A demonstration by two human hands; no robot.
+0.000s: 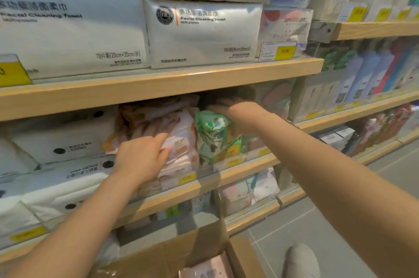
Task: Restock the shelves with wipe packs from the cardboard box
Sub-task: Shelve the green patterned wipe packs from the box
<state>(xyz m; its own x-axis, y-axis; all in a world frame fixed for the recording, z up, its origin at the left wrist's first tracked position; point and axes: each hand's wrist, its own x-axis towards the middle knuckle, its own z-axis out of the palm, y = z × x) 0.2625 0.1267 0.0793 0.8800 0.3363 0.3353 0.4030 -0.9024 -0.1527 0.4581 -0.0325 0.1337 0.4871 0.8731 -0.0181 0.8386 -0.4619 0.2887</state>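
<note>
On the middle wooden shelf (238, 172) stand several pink and orange wipe packs (179, 141), with green patterned wipe packs (213, 135) to their right. My left hand (141, 156) lies on the front of the pink packs, fingers stretched over them. Further right, my right hand (235, 113) reaches in over the top of the green packs, fingers extended onto them. An open cardboard box (172, 252) sits on the floor below, and a pink pack (204, 271) shows inside it.
Large white facial towel packs (201, 33) fill the shelf above and the left of the middle shelf. Yellow price tags (284, 52) line the shelf edges. More packs stand on lower shelves and the right bay. My shoe (299, 259) is on the grey floor.
</note>
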